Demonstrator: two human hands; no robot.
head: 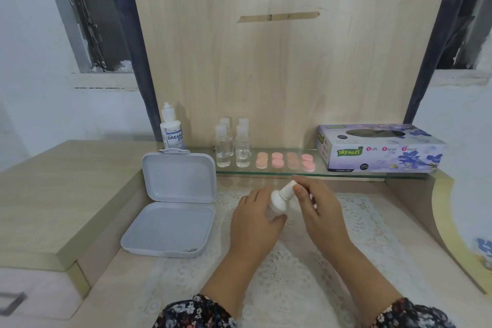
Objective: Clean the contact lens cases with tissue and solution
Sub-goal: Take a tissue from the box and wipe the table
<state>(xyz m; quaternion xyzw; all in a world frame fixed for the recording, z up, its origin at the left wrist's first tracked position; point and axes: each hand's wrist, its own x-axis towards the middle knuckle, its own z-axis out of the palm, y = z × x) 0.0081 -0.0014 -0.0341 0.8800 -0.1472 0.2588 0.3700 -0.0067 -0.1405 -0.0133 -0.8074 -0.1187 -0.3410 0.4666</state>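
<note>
Early stage, judging by layout. Left hand [254, 212] wrapped around white solution bottle [279, 201] at frame centre; right hand [316, 204] pinching its cap. 8 pink lens cases [285, 160] untouched on glass shelf [269, 172]; tissue box [378, 148] at right, no tissue pulled.

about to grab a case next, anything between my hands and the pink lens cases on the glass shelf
Nothing visible blocks the way. The pink lens cases sit in the open on the glass shelf, just beyond both hands. The left hand grips a white bottle and the right hand pinches its tip.
</note>
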